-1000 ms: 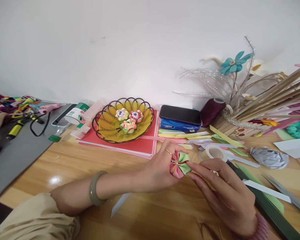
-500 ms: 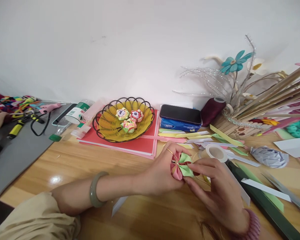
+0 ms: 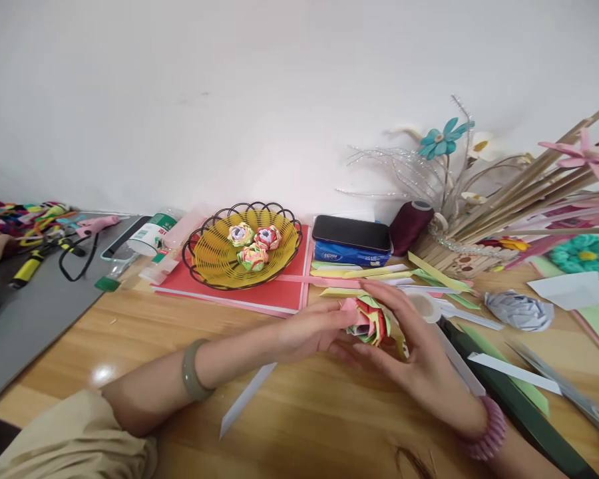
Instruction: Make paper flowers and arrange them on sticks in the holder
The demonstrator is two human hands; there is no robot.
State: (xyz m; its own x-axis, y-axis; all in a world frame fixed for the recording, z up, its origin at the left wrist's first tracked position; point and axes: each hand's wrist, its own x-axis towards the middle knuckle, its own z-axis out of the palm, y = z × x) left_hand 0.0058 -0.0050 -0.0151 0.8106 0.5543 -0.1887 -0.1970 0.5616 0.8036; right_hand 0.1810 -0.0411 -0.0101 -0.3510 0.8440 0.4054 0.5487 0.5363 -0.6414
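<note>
Your hands, two, engaged on one item. Left hand (image 3: 299, 334): thumb pressed on the near-left folds of the paper flower (image 3: 373, 319), fingers partly hidden below. Right hand (image 3: 424, 362): curved around the flower's right side, fingers over the top, thumb along the underside.

Item held: flower of pink, green, red and yellow folds, between both your hands, raised over the table (image 3: 309, 419); whether any part touches the wood, you cannot tell.

Hazards, as judged: petals could crease or pull out of line if your left thumb presses hard; the flower could roll free if both your hands slacken together. A swing of your right forearm could catch the scissors (image 3: 569, 391), just beyond it to the right, tip pointing back toward your hands, or the white strip (image 3: 514, 372) near the blades. A push forward from your right hand could knock the tape roll (image 3: 423, 306) just behind it.

Edges and room: wood shows on the near side of both hands, with a pale strip (image 3: 247, 401) lying near your left wrist. More wood lies beyond your left forearm, up to the red sheets (image 3: 229, 293) under the basket (image 3: 187, 256). Tightest side: right of your right hand, beside the dark bar (image 3: 524, 399).
</note>
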